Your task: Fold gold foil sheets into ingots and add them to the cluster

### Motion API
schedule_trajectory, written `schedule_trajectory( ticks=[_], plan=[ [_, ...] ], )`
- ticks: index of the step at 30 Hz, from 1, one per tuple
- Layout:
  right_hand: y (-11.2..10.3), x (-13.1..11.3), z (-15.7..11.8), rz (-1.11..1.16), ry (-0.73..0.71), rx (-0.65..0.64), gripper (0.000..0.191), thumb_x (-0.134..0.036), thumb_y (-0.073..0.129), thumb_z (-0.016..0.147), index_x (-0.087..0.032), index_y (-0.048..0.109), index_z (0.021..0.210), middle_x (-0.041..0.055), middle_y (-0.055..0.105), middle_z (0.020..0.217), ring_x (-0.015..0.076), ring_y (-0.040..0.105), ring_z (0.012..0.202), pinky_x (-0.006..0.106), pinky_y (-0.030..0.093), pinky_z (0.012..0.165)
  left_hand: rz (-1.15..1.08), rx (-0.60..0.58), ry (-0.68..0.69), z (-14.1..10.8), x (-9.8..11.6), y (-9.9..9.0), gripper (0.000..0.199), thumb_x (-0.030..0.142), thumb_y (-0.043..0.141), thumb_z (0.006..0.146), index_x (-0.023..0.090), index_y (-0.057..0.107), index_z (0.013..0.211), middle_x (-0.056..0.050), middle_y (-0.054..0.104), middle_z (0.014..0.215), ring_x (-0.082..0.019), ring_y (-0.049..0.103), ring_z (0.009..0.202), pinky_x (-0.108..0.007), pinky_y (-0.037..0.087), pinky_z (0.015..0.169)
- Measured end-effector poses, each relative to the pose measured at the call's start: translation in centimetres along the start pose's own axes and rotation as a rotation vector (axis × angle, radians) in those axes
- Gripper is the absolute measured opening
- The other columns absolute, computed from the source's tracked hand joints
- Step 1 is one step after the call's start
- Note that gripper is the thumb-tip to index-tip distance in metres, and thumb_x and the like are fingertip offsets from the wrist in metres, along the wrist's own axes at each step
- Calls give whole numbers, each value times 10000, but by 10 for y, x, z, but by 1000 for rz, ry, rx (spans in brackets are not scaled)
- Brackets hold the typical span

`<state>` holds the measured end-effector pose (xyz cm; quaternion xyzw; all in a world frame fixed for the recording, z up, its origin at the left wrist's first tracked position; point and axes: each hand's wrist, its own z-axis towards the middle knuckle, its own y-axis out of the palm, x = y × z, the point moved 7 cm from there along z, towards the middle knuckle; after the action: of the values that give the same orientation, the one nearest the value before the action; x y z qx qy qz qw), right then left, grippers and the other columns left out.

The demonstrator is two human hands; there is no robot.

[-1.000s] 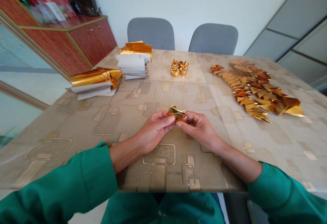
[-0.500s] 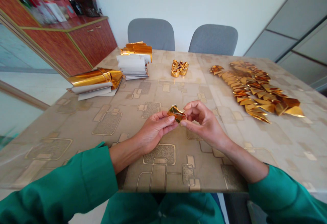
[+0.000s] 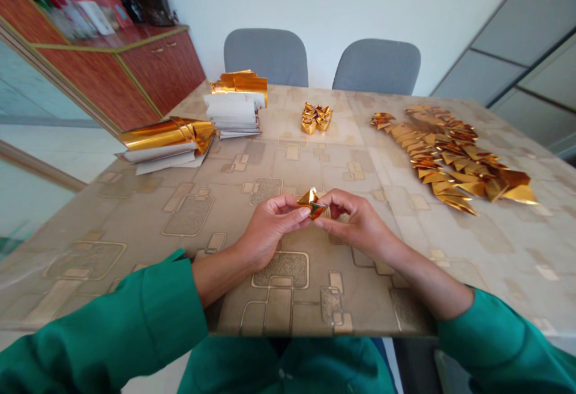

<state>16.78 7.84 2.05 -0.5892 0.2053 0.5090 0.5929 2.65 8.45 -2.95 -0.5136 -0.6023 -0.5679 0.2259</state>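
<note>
Between my two hands, above the near middle of the table, is a small folded gold foil paper piece (image 3: 312, 202) with a raised point at its top. My left hand (image 3: 275, 223) pinches its left side between thumb and fingers. On the opposite side, my right hand (image 3: 353, 217) grips the right end, fingers bent and thumb below. Farther back stands a small cluster of finished-looking gold folded paper pieces (image 3: 317, 118). To the right lies a large spread of pointed gold paper pieces (image 3: 454, 157), overlapping in rows.
A stack of gold and white paper sheets (image 3: 236, 109) stands at the back left, with a curled bundle of gold paper (image 3: 166, 136) beside it. The patterned table (image 3: 189, 214) fills the middle. Two grey chairs (image 3: 265, 55) and a red-brown cabinet (image 3: 157, 64) stand beyond.
The gold piece has turned from lying flatter to showing a raised peak. My right hand has closed in on it, its fingers lower and nearer my left hand.
</note>
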Motion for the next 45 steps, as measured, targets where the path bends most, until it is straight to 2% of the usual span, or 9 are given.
schedule_trajectory(
  ticks=[6,10,15,20,27,32,37,41,45],
  plan=[
    [1,2,1,88,19,10,35,-231,672,821,-206,653,806,2,660,770,140,564,704,286,427,651,-3,-14,8,0,0,1,211,208,839,685,130,650,740,-28,718,818,-131,675,796,-310,541,837],
    [1,0,1,67,-3,28,25,-237,668,836,-225,684,821,16,681,816,167,603,779,320,453,716,-15,-20,5,1,-1,1,208,203,846,678,127,666,749,-29,718,804,-129,677,778,-303,540,828],
    [1,-9,1,-22,-106,30,62,-207,666,855,-237,684,805,12,697,805,176,612,797,338,447,764,38,-22,-8,1,-3,0,210,196,857,656,127,707,786,-25,723,791,-125,666,743,-277,536,781],
    [3,-9,-1,-147,-87,71,88,-202,648,867,-204,648,779,16,661,762,165,586,740,306,427,692,42,-15,-5,1,-1,0,206,210,855,665,118,692,753,-23,715,775,-120,666,745,-269,539,788],
    [5,-4,-2,30,-1,90,66,-275,641,870,-211,626,863,3,634,784,142,553,713,287,433,666,-96,-53,-70,2,0,3,190,179,833,695,128,676,791,-36,734,881,-134,686,822,-319,541,874],
    [1,-3,-2,84,3,184,149,-240,639,843,-223,495,875,-21,534,780,128,511,692,282,421,645,-106,-60,-59,1,0,3,197,166,835,688,131,658,766,-26,732,871,-122,685,821,-300,531,881],
    [5,1,-1,146,21,169,158,-243,629,850,-224,476,882,-28,500,763,125,468,673,279,392,620,-83,-90,-91,1,-3,5,211,175,843,683,131,668,794,-18,722,847,-119,677,804,-299,531,872],
    [6,7,-1,293,77,130,224,-338,679,833,-225,503,914,-27,521,768,130,484,686,276,391,617,-112,-67,-74,3,-1,2,200,179,834,696,136,668,799,-17,720,855,-110,666,798,-286,520,868],
    [11,12,-1,286,157,29,265,-447,652,852,-217,541,783,-27,516,704,121,450,632,264,365,574,-152,-40,-35,6,2,-1,171,182,812,716,143,688,828,-13,719,850,-111,656,814,-273,497,872]
  ],
)
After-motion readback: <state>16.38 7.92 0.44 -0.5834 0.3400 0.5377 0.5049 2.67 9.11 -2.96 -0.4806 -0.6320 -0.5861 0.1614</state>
